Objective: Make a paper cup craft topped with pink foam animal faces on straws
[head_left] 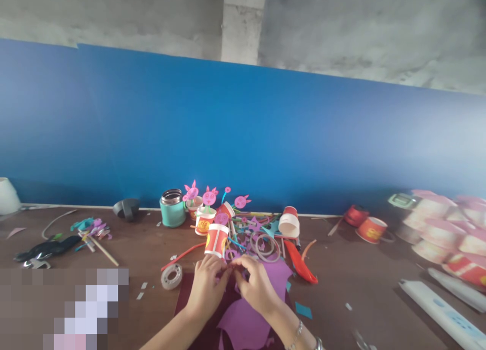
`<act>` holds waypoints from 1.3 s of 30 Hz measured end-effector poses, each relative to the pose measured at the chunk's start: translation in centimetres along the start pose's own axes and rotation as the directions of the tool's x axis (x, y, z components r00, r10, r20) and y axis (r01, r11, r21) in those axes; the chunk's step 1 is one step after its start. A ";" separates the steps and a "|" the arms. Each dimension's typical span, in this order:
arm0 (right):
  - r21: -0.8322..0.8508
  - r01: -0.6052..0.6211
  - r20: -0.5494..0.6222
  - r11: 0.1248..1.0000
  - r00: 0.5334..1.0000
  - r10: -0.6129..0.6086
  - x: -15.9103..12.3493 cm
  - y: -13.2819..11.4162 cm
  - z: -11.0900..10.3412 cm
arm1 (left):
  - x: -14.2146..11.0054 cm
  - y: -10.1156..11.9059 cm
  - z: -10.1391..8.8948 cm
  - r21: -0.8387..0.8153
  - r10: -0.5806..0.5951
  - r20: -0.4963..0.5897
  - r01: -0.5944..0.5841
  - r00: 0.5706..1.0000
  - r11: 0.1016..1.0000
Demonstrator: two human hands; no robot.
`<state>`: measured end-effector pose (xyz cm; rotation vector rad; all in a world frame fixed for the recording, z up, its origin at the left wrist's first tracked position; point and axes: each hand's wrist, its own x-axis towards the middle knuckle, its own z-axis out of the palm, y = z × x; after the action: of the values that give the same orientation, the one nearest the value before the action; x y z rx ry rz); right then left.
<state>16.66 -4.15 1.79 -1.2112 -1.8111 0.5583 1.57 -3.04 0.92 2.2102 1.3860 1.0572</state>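
My left hand (208, 281) and my right hand (255, 284) meet fingertip to fingertip over the table, both with pinched fingers. Whatever lies between the fingertips is too small and too covered to make out. Just beyond my left hand is a red and white paper cup (216, 240), with a pink round face (221, 218) above it. Purple craft sheet (246, 322) lies beneath my right hand and forearm, on top of a dark red sheet (205, 335). A roll of clear tape (171, 277) lies left of my left hand.
Behind the hands stand a teal jar (173, 209), a paper cup (205, 220) with a pink animal face, and stacked cups (289, 222). An orange-red piece (301, 263) lies right, near scraps. Many cups (436, 226) crowd the far right. A blue partition (243, 137) closes the back.
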 end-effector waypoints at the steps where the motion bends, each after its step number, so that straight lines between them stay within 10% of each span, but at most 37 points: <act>1: 0.018 -0.021 -0.002 1.000 1.000 0.021 0.0 0.1 0.0 | 0.1 -0.1 -0.1 0.007 0.007 -0.008 -0.007 1.000 1.000; 6: 0.150 -0.195 -0.052 0.969 0.977 0.205 0.5 0.9 -0.4 | 1.4 -1.6 -0.7 0.160 -0.074 -0.290 0.124 0.954 0.979; 14: 0.266 -0.255 -0.117 0.930 0.949 0.294 1.4 1.6 -1.5 | 3.2 -2.4 0.0 0.205 -0.299 -0.164 0.329 0.940 0.922; 25: 0.513 -0.167 -0.451 0.842 0.782 0.430 6.9 0.4 -5.4 | 0.6 -1.4 1.4 0.045 -0.038 -0.301 0.054 0.953 0.998; 39: 0.562 -0.128 -0.391 0.817 0.829 0.399 7.6 0.8 -5.1 | 0.1 -1.2 1.7 -0.027 -0.042 -0.196 0.038 0.980 0.999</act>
<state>20.13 2.53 7.00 -1.1064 -0.9615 0.7577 2.12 -2.19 -0.92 2.0989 1.4837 1.3006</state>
